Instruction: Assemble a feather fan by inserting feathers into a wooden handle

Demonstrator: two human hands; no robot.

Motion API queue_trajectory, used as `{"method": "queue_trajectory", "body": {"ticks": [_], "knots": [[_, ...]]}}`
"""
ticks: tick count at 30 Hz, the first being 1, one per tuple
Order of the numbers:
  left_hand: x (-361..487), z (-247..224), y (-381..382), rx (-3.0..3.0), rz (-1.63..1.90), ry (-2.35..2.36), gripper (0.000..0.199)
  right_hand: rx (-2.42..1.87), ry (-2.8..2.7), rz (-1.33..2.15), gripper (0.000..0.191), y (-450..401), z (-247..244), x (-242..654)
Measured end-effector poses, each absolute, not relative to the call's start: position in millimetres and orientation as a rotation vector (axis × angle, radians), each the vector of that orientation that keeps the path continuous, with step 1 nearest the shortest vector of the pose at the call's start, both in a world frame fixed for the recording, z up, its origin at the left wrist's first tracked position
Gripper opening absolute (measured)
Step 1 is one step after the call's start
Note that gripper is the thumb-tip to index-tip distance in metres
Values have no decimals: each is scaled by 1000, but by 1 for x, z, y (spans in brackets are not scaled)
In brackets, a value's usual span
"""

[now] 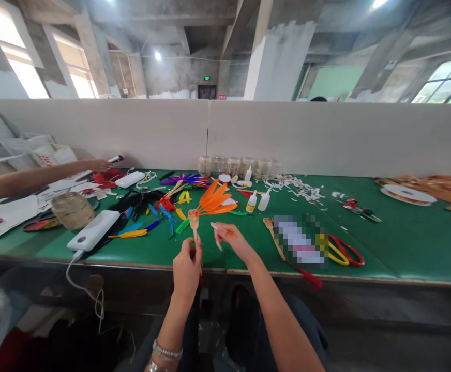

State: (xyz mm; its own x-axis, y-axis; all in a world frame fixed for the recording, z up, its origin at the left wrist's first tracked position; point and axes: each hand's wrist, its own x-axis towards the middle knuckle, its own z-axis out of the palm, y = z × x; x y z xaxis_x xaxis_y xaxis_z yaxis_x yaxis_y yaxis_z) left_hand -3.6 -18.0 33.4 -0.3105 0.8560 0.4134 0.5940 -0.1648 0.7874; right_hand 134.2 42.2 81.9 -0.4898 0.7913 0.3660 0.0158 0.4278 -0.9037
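Observation:
My left hand (187, 266) is closed round the pale wooden handle (194, 227) of a feather fan, held upright over the table's front edge. Orange feathers (214, 199) spread from the top of that handle, leaning to the right. Just right of the handle is my right hand (231, 238), its fingers stretched apart with nothing visible between them. An orange patch shows on the back of that hand. Behind the fan lie purple feathers (186, 179), and loose blue and yellow feathers (134, 231) are scattered to its left.
On the green table (415, 248) stand small glue bottles (252, 201) and several glass jars (233, 166). A white power bank (93, 230) with a cable lies left. Scissors (345, 250) and a ribbon spool (407, 195) are right. Another person's arm (43, 178) reaches in from the left.

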Motion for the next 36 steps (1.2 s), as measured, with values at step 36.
{"method": "queue_trajectory", "body": {"ticks": [36], "knots": [[11, 12, -28, 2068, 1642, 1705, 26, -822, -1333, 942, 30, 44, 70, 103]]}}
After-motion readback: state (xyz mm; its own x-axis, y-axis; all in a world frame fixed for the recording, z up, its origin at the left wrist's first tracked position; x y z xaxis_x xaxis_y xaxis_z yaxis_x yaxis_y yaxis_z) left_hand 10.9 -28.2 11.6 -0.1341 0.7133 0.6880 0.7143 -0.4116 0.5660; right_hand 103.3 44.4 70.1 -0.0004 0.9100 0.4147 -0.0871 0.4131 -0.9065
